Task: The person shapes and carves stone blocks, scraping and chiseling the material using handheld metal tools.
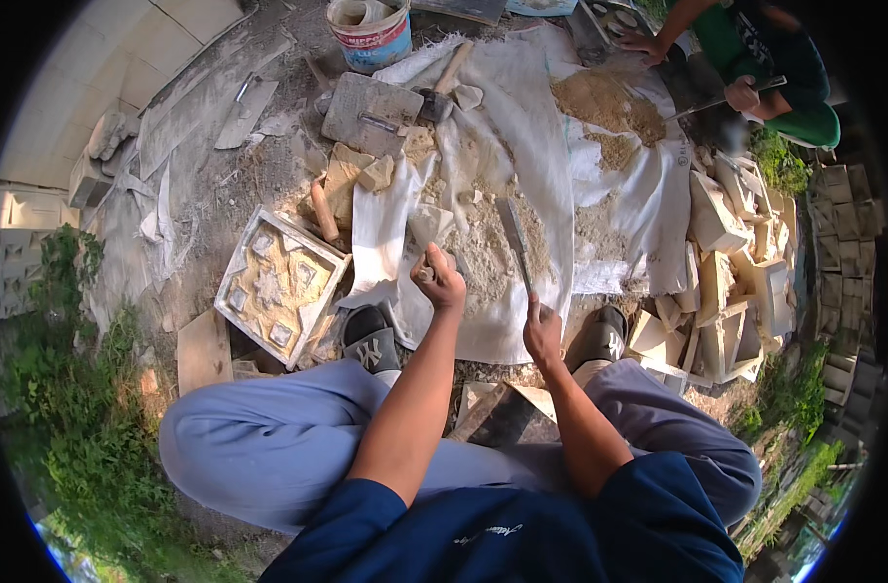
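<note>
My left hand (442, 280) is closed around a small pale stone block (426, 231), held on end above the white sack cloth (522, 155) between my dark slippers (371, 338). My right hand (541, 330) grips the handle of a flat blade (515, 238) that points away from me over the sandy chips. Left of my knee lies a square carved tile (278, 284), yellowish. Farther off stands a round bucket (371, 34) with a red and blue label band. Another person's hands (740, 92) work at the top right.
</note>
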Demonstrator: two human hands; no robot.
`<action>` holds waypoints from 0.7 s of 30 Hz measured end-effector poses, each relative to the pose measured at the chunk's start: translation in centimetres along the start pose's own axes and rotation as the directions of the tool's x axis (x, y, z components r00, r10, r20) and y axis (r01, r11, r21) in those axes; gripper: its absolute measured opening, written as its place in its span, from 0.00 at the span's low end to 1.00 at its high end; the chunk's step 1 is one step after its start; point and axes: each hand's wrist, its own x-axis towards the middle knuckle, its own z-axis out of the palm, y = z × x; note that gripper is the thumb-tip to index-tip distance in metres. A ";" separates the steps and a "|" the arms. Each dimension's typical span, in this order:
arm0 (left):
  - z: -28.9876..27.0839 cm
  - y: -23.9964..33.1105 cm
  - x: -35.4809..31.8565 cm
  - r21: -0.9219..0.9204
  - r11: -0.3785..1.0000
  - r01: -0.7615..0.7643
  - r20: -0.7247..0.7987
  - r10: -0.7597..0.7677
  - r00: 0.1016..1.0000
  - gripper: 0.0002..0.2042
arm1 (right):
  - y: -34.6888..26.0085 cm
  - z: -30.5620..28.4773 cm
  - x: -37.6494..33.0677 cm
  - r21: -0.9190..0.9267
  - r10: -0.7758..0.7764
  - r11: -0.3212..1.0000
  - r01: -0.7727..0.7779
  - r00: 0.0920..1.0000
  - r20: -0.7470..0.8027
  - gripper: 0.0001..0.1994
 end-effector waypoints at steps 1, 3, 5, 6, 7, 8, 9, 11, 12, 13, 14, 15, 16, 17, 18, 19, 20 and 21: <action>0.0 -0.1 0.0 0.093 0.995 -0.047 0.007 0.047 0.999 0.23 | 0.2 0.0 -0.1 0.063 -0.087 0.994 0.090 0.995 -0.041 0.33; 0.4 0.0 0.4 0.173 0.979 -0.106 0.027 0.103 0.994 0.23 | 0.3 0.3 0.2 0.130 -0.180 0.973 0.192 0.979 -0.101 0.34; 1.2 0.2 1.3 0.137 0.987 -0.088 0.039 0.084 0.996 0.23 | 0.2 1.2 0.7 -0.137 -0.045 0.990 0.039 0.998 -0.041 0.35; 0.9 0.1 1.5 0.108 0.991 -0.079 0.018 0.077 0.997 0.23 | 0.2 1.5 1.1 -0.188 0.009 0.982 -0.005 1.000 0.020 0.36; 0.7 -0.1 1.7 0.106 0.991 -0.085 0.020 0.084 0.996 0.23 | 0.3 1.5 1.4 -0.184 0.003 0.983 0.001 1.000 0.019 0.36; 0.5 -0.3 1.7 0.071 0.995 -0.065 -0.002 0.066 0.998 0.23 | 0.5 1.6 1.7 -0.169 -0.003 0.986 0.006 1.000 0.019 0.36; -0.3 -0.5 1.3 0.048 0.998 -0.035 -0.030 0.036 0.999 0.24 | 0.8 1.7 1.2 -0.161 0.003 0.987 0.003 0.999 0.033 0.37; -0.8 0.1 0.7 0.007 1.000 -0.003 -0.012 0.003 1.000 0.23 | -0.9 0.5 -0.2 -0.106 -0.071 0.992 0.074 0.997 0.031 0.36; -0.3 0.0 0.5 0.063 0.997 -0.047 -0.009 0.048 0.999 0.23 | -0.6 0.5 0.0 -0.049 -0.142 0.989 0.141 0.990 -0.026 0.35; 0.1 0.0 0.2 0.119 0.989 -0.091 -0.004 0.092 0.996 0.23 | -0.2 0.5 0.2 0.003 -0.209 0.978 0.210 0.974 -0.086 0.33; 0.2 0.2 -0.3 0.134 0.991 -0.012 0.004 0.011 1.000 0.23 | 0.3 0.6 -0.1 -0.006 -0.203 0.979 0.203 0.975 -0.085 0.33; 0.0 0.1 -0.2 0.134 0.991 -0.013 0.001 0.013 1.000 0.23 | 0.3 1.0 -0.4 0.013 -0.221 0.975 0.224 0.969 -0.112 0.32; -0.1 0.0 -0.1 0.185 0.980 -0.076 0.006 0.076 0.997 0.23 | 0.4 1.3 -0.7 0.032 -0.238 0.969 0.245 0.961 -0.140 0.31; -0.2 0.0 0.0 0.234 0.962 -0.140 0.016 0.140 0.990 0.23 | 0.7 1.4 -1.3 -0.062 -0.131 0.990 0.128 0.989 -0.064 0.31; 0.1 0.1 -0.5 0.145 0.988 -0.054 0.036 0.050 0.998 0.23 | 2.4 1.6 -0.8 -0.155 -0.082 0.985 0.075 0.996 -0.042 0.32; 0.0 0.0 -0.6 0.139 0.988 -0.063 0.040 0.058 0.998 0.23 | 2.6 1.9 -0.4 -0.243 -0.042 0.969 0.038 0.999 -0.012 0.33; 0.1 -0.1 -0.6 0.110 0.993 -0.035 0.004 0.035 0.999 0.23 | 3.0 1.8 -0.1 -0.235 0.004 0.972 -0.011 1.000 -0.031 0.35; -0.5 -0.2 0.0 0.091 0.996 -0.014 -0.036 0.017 0.999 0.23 | 1.7 1.8 -0.2 -0.228 -0.005 0.974 0.000 1.000 -0.024 0.35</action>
